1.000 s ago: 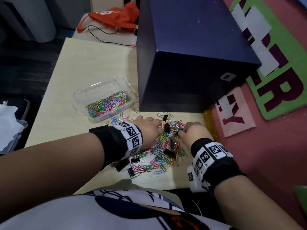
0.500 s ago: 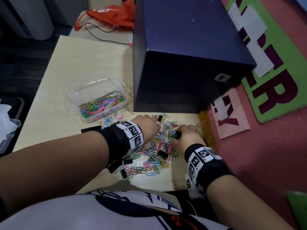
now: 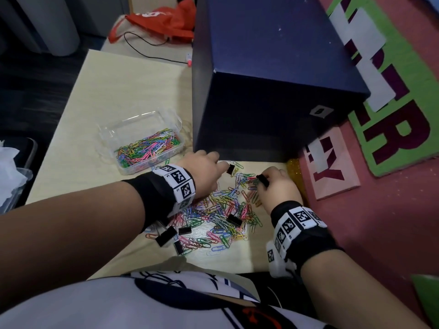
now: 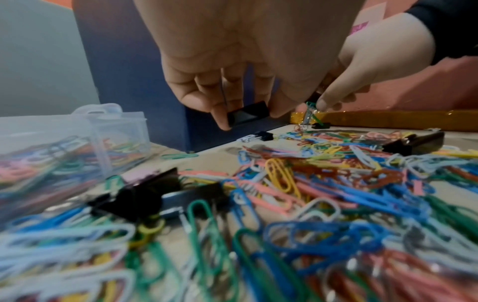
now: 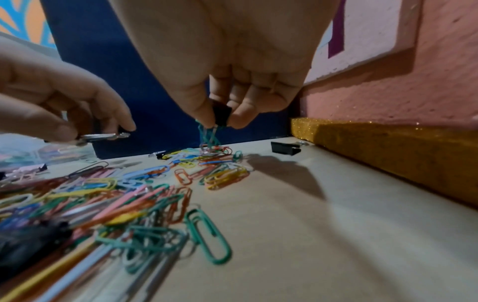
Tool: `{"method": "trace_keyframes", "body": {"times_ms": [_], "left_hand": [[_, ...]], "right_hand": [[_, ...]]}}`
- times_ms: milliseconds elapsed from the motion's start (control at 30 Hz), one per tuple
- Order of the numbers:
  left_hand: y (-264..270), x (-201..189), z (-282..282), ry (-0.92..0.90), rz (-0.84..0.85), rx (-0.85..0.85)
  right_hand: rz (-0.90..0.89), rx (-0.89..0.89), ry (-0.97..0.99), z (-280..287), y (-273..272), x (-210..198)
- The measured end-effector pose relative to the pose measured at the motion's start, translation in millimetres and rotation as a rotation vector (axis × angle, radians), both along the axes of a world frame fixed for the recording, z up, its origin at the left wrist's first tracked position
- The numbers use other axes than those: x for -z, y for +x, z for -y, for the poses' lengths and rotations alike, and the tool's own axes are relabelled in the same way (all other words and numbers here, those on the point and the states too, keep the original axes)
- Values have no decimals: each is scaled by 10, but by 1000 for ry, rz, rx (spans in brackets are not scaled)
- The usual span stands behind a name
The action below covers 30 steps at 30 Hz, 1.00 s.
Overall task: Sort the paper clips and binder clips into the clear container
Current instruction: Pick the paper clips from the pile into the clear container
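Observation:
A heap of coloured paper clips [image 3: 225,210] with a few black binder clips [image 3: 166,236] lies on the pale table [image 3: 118,91]. My left hand [image 3: 223,166] pinches a black binder clip [image 4: 247,115] just above the table, near the blue box. My right hand [image 3: 260,182] pinches another black binder clip [image 5: 222,114], and green paper clips [image 5: 207,134] dangle from it over the heap's far edge. The clear container [image 3: 104,131] stands to the left of the heap and holds many paper clips.
A big dark blue box [image 3: 261,91] stands right behind the heap. A gold glitter strip [image 3: 293,172] and a pink wall [image 3: 380,233] close off the right side. One small binder clip [image 5: 284,148] lies by the strip. A red bag [image 3: 164,20] lies far back.
My left hand reached forward out of the heap and picked up the binder clip by the box. The right hand raised its binder clip, dragging green paper clips up with it.

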<state>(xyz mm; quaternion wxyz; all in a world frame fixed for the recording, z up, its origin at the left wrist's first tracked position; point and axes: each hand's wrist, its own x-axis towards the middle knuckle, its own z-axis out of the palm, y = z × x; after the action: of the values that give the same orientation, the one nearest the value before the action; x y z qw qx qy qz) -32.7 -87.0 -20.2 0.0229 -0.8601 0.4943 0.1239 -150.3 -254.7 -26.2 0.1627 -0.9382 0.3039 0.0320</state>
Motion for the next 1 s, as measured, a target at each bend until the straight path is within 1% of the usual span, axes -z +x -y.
{"method": "trace_keyframes", "body": {"times_ms": [67, 133, 267, 400, 467, 533, 567, 600, 667, 700, 767, 800, 867, 933, 1000], "left_hand": [[25, 4, -34, 41, 15, -32], [47, 0, -53, 81, 28, -83], [48, 19, -60, 117, 30, -146], [-45, 41, -55, 80, 75, -109], [-87, 63, -66, 68, 67, -28], [-131, 87, -67, 69, 27, 67], [-144, 106, -77, 69, -3, 101], [-156, 121, -90, 73, -36, 126], [-176, 147, -124, 94, -83, 164], [-185, 157, -142, 98, -86, 177], [-194, 154, -172, 96, -83, 187], [-190, 147, -186, 101, -86, 185], [-178, 127, -215, 115, -93, 176], [-163, 99, -244, 120, -94, 167], [-147, 71, -269, 137, -100, 147]], "right_hand": [[-31, -1, 22, -1, 24, 1], [-28, 42, 63, -6, 41, 5], [82, 147, 145, -9, 59, 46], [211, 228, 103, 30, 84, 52], [191, 269, 40, 13, 82, 58], [181, 216, -56, 0, 59, 52], [167, 173, -62, -12, 65, 46], [112, 144, -26, -23, 87, 28], [-91, 103, 87, -62, 141, 13], [-197, 83, 110, -99, 163, 8], [-332, 15, 67, -189, 186, 4], [-354, -23, 46, -236, 178, 8], [-343, -91, 51, -339, 142, 11], [-298, -173, 87, -440, 112, 17], [-314, -277, 148, -567, 96, 37]]}}
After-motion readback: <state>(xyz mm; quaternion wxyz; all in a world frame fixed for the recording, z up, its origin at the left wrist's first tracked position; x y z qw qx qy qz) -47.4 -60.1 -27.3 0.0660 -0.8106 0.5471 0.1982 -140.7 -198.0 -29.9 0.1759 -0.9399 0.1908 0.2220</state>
